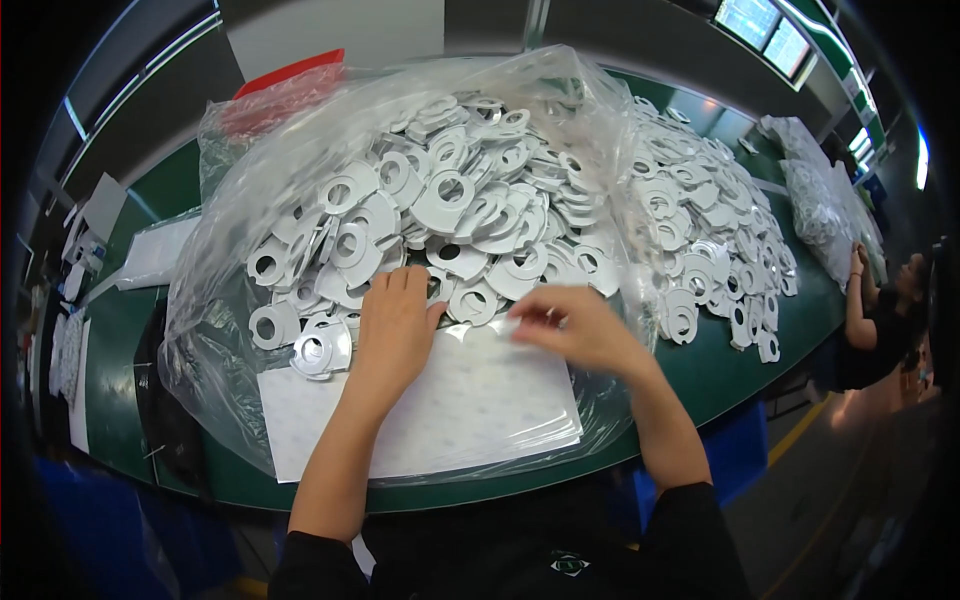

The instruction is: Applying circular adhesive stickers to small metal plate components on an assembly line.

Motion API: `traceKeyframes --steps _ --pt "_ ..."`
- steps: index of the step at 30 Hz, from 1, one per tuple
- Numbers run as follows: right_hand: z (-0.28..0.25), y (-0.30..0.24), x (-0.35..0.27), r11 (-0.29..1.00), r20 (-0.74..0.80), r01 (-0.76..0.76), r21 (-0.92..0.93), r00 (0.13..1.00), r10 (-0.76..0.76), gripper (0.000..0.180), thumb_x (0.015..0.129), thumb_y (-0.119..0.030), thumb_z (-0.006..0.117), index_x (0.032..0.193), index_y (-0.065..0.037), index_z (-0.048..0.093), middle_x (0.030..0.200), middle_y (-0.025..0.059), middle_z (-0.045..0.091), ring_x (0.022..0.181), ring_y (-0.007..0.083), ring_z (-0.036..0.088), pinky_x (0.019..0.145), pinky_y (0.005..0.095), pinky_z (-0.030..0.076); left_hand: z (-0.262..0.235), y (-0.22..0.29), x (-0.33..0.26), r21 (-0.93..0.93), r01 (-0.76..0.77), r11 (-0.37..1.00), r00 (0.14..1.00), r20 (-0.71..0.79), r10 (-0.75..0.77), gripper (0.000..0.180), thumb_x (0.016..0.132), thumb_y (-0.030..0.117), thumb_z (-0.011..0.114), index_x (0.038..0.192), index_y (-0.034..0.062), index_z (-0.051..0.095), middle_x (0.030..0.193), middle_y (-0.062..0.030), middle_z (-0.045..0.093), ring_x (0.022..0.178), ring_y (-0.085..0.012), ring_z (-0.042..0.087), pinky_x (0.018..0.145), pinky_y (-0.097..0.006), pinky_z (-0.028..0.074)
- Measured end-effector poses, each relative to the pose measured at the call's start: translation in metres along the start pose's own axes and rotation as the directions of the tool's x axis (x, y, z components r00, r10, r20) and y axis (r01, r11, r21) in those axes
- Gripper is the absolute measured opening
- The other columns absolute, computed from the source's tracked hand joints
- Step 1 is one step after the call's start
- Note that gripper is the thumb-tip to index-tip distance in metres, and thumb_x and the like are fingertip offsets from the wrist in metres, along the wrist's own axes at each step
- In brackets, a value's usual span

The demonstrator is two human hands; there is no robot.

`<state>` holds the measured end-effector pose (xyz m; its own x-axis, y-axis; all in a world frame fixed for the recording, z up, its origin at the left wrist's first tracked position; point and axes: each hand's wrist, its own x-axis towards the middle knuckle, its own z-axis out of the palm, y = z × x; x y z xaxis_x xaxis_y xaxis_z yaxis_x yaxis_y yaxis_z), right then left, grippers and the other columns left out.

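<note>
A large clear plastic bag (260, 170) lies open on the green table (740, 360), heaped with several flat white ring-shaped parts (440, 200). In front of the heap a white sheet (450, 420) lies under clear film. My left hand (395, 330) rests flat, palm down, on the sheet's far edge, fingers spread and touching the nearest white rings. My right hand (575, 325) hovers over the sheet's upper right part, its fingertips pinched on a small piece that is blurred; I cannot tell what it is.
More white rings (700, 240) spread loose across the table to the right. Another person (880, 310) works at the far right edge beside more bagged parts (815, 195). A red item (285, 85) sits behind the bag. White sheets (150, 255) lie at left.
</note>
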<state>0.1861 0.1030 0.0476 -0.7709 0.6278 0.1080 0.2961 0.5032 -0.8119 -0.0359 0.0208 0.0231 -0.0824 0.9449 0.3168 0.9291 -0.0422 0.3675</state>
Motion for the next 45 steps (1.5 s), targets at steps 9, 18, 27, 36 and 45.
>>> traceKeyframes --steps 9,18,27,36,45 --pt "0.028 -0.016 -0.010 0.946 0.213 0.136 -0.293 0.974 -0.074 0.028 0.070 -0.020 0.075 0.089 -0.005 0.060 0.088 0.0065 0.058 0.091 0.0261 0.056 0.075 0.0357 0.047 0.026 -0.001 0.006 0.156 -0.047 0.987 0.979 -0.187 0.076 0.055 0.079 0.018 0.066 0.124 -0.0041 0.044 0.093 -0.0158 0.052 0.087 -0.0318 0.049 0.078 -0.041 0.040" --pt "0.029 -0.020 -0.014 0.960 0.277 0.071 -0.270 0.961 0.006 0.023 0.070 -0.014 0.074 0.086 -0.003 0.061 0.090 0.0094 0.058 0.094 0.0283 0.054 0.080 0.0359 0.045 0.001 0.023 0.010 -0.896 0.179 0.406 0.977 0.112 -0.183 0.045 0.094 0.033 0.053 0.128 0.0046 0.043 0.098 -0.0087 0.053 0.090 -0.0197 0.051 0.075 -0.035 0.047" --pt "0.020 -0.018 -0.015 0.924 0.194 0.255 -0.284 0.959 -0.205 0.020 0.069 -0.011 0.073 0.085 -0.005 0.063 0.085 0.0082 0.061 0.084 0.0274 0.059 0.074 0.0361 0.048 0.039 0.024 0.000 -0.614 0.423 -0.666 0.865 0.492 0.097 0.053 0.098 0.048 0.030 0.134 0.0104 0.038 0.119 -0.0149 0.052 0.106 -0.0244 0.053 0.077 -0.033 0.046" --pt "0.008 -0.031 -0.016 0.815 -0.041 0.149 0.560 0.987 -0.153 0.022 0.080 -0.001 0.068 0.098 -0.004 0.056 0.082 -0.0004 0.060 0.071 0.0063 0.057 0.064 0.0224 0.046 0.030 0.039 0.004 -0.724 0.490 -0.485 0.815 0.578 -0.039 0.068 0.095 0.060 0.018 0.123 0.0056 0.047 0.106 -0.0123 0.059 0.092 -0.0212 0.058 0.070 -0.031 0.045" --pt "0.027 -0.002 0.009 0.756 -0.258 0.032 0.654 0.949 0.183 0.023 0.085 0.000 0.061 0.104 0.001 0.048 0.087 0.0065 0.058 0.066 0.0082 0.057 0.055 0.0196 0.048 0.034 0.036 -0.001 -0.724 0.552 -0.413 0.812 0.580 0.068 0.067 0.095 0.060 0.014 0.110 0.0072 0.054 0.093 -0.0118 0.061 0.079 -0.0204 0.060 0.062 -0.029 0.044"
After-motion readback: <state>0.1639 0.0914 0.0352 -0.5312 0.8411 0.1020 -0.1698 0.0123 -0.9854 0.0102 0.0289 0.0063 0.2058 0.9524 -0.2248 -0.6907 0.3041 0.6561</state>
